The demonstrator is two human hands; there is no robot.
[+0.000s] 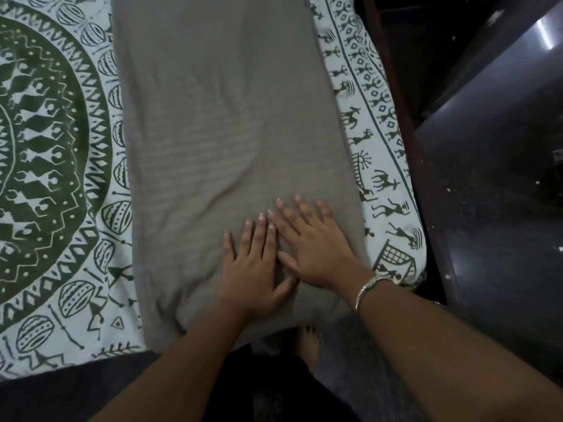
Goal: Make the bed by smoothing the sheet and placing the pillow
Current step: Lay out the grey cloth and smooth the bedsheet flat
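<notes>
Resting palm-down on the near end of the long grey fabric-covered pillow [219,117], both hands are lying side by side, touching or all but touching at the thumbs. The left hand [256,269] is sitting a little nearer the person, its fingers [248,236] straight and slightly spread, pressing on the cloth and gripping nothing; the right hand [313,248] is lying just beside it and a little farther up the pillow, its fingers likewise stretched out and fanned, holding nothing. A thin silver bangle [370,287] is circling the right wrist. The pillow is lying lengthwise away from the person on top of the white cotton bed sheet with dark green folk print [54,147], toward the bed's right side, with its near end reaching the bed's near edge. The sheet is showing on both sides of it, a large round medallion to the left and a border of small figures to the right. Soft creases are running through the grey cloth around the hands. A bare foot [309,342] is standing just below the pillow's near end. A dark wooden bed frame [393,86] is running along the sheet's right edge, and a dark glossy floor [487,208] is catching light beyond it.
</notes>
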